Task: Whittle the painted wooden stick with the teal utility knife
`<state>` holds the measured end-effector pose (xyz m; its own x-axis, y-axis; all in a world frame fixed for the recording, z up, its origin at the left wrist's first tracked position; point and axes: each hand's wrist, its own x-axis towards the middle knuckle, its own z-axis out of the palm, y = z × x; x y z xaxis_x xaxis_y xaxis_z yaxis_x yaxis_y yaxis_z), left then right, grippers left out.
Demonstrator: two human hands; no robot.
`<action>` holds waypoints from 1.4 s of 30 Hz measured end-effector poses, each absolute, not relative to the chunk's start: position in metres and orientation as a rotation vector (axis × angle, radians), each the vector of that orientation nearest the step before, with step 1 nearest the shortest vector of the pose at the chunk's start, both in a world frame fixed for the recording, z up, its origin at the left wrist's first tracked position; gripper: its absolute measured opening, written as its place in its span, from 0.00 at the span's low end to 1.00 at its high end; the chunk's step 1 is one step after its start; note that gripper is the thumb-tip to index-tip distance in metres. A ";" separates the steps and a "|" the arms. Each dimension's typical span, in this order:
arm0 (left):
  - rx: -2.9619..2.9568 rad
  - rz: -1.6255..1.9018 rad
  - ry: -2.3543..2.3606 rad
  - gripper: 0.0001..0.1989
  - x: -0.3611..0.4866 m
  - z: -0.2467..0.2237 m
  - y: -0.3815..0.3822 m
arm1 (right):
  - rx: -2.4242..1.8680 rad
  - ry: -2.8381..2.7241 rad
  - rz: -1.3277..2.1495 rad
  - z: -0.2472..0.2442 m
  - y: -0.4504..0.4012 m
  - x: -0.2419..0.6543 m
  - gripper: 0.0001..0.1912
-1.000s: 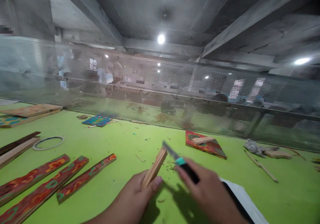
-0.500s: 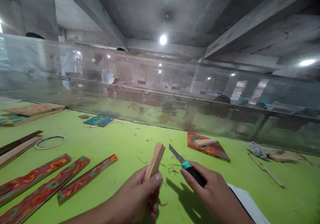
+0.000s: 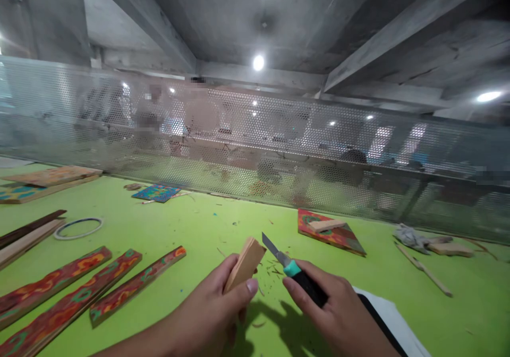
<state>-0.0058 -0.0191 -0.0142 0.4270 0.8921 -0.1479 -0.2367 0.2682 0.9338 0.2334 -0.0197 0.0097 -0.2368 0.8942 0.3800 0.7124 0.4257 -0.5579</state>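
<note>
Fingers of the left hand grasp a short, pale brown, flat-sided piece of wood, which is held up at a slant above the bright green desk. The right hand has its fingers wrapped around a black-handled utility knife with a turquoise collar and grey metal blade; the blade points toward the wood's upper end, just beside it, and they look apart.

Thin, dark, curled wood shavings are scattered below and beyond the hands. Left of them lie three long wooden strips painted red, orange and green, near a white ring. Farther back, a red-and-green painted board carries a small bare wood offcut. A crumpled grey cloth and a slim pale stick lie to the right.
</note>
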 end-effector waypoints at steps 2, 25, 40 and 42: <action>1.069 0.847 0.758 0.39 -0.007 -0.014 -0.019 | -1.340 -2.030 0.366 0.010 -0.021 0.233 0.18; 1.355 0.777 0.586 0.54 -0.012 -0.008 -0.024 | -0.970 -2.371 0.561 0.006 -0.027 0.224 0.16; 1.367 0.908 0.882 0.32 -0.001 -0.012 -0.031 | -1.311 -2.029 0.243 0.002 -0.012 0.238 0.18; 1.427 0.835 0.953 0.33 -0.003 -0.010 -0.033 | -1.448 -1.907 0.169 0.008 -0.001 0.250 0.22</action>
